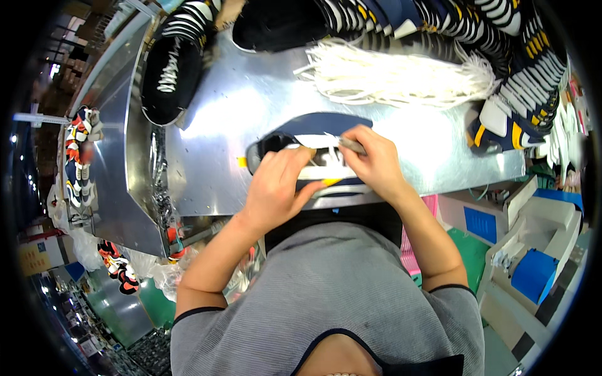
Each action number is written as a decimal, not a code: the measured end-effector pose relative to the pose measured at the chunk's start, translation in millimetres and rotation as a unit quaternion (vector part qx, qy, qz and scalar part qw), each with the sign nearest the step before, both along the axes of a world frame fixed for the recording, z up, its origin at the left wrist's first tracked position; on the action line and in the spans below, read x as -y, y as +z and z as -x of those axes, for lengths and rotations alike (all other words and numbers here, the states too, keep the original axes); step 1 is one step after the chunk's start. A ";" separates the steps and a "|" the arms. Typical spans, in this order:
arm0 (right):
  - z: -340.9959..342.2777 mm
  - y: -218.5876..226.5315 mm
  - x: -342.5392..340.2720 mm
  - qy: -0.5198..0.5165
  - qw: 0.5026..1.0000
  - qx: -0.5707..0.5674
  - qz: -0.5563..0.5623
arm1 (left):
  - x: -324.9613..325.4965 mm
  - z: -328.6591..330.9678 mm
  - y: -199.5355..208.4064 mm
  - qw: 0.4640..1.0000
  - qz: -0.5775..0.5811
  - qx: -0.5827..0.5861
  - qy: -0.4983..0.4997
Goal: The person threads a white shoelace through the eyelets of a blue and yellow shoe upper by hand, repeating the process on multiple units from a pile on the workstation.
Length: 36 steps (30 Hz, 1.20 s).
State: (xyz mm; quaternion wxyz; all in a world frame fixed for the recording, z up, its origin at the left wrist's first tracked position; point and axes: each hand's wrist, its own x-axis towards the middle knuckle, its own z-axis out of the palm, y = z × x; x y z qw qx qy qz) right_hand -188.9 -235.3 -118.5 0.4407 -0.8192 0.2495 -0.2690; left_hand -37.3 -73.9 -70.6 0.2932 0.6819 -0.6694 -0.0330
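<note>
A navy shoe upper (332, 122) with white and yellow parts lies flat on the metal table in front of me, its black rounded end to the left. My left hand (269, 188) grips it, fingertips near the lacing opening and thumb along the near side. White lace (335, 160) crosses that opening between my hands. Pinched in my right hand (375, 164) is a short greyish tool (353, 146), its handle slanting over the lacing area. The tool's tip is too blurred to make out.
Beyond the upper lies a bundle of white laces (401, 75). Stacked shoe uppers (527, 94) curve along the back and right. A laced black upper (169, 81) rests at the far left by the table's raised metal edge (133, 144). Right of the table stand pale bins with blue parts (533, 276).
</note>
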 end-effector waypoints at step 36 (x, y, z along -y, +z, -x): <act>-42.1 -26.3 41.2 0.009 0.999 -0.016 -0.029 | 83.0 -227.7 27.7 0.969 0.051 0.088 0.226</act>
